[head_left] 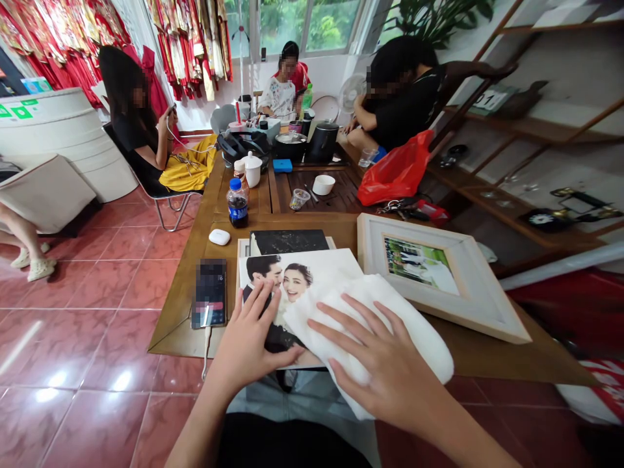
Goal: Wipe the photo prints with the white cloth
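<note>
We read this step as wiping. At the lower centre of the frame the right hand [385,364] lies palm down on a thick white folded cloth [375,296]. Its fingers are spread and press the cloth rather than clench it. The cloth covers the right part of a large glossy wedding portrait print [312,268]. The left hand [253,331] lies flat on the print's lower left with fingers splayed, grasping nothing and, we judge, steadying the print.

The print sits at the near edge of the brown wooden table [487,356], and its lower border reaches the rim. Any further stroke, in our view, calls for even, light pressure and a firm left palm, since the slick sheet could slide off that edge.

The cloth looks soft, nubbly and padded, rounded at its folds. The print is thin, rectangular and smooth. Just beyond it a flat black-covered board [287,242] rests on the table. To the right lies a white wooden picture frame [475,312] with a bevelled, matte border. To the left lies a black smartphone [209,292] with a cable running from it.
</note>
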`<state>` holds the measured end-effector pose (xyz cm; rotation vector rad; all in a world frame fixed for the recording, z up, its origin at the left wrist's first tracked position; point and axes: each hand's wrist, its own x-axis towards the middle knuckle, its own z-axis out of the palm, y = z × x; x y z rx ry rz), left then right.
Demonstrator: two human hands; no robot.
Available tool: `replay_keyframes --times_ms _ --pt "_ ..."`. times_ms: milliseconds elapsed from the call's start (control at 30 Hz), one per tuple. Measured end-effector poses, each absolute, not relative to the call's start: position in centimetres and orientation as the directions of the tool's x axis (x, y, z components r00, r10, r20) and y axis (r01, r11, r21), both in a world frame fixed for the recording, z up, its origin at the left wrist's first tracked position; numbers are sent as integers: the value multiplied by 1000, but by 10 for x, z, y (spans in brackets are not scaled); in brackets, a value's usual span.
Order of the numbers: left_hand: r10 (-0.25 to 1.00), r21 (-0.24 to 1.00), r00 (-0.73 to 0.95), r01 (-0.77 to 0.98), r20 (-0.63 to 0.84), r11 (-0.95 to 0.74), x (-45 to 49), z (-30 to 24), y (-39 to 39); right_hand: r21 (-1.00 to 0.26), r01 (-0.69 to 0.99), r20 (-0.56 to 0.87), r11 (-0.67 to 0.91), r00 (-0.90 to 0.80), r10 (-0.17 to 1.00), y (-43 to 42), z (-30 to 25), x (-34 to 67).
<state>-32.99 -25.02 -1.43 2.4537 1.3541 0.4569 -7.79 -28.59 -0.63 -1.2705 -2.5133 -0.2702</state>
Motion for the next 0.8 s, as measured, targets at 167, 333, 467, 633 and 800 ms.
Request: replay_keyframes --times_ms 167,333,467,633,800 --pt "847 410 513 749 139 -520 -330 -15 -250 -24 830 323 558 -522 790 -260 -4 -80" --pt "851 423 511 750 120 -509 -330 -13 -249 -106 871 276 480 -438 855 -218 -2 -76" --pt "863 429 498 764 83 -482 -331 -14 -249 -149 898 261 414 -368 892 -192 -2 -72" --pt "872 413 483 780 80 -470 -329 -13 -249 -153 906 292 394 -340 894 -186 -4 -71" --pt "874 410 479 784 80 -466 -328 -12 -250 -111 906 305 408 -359 882 -209 -6 -71"
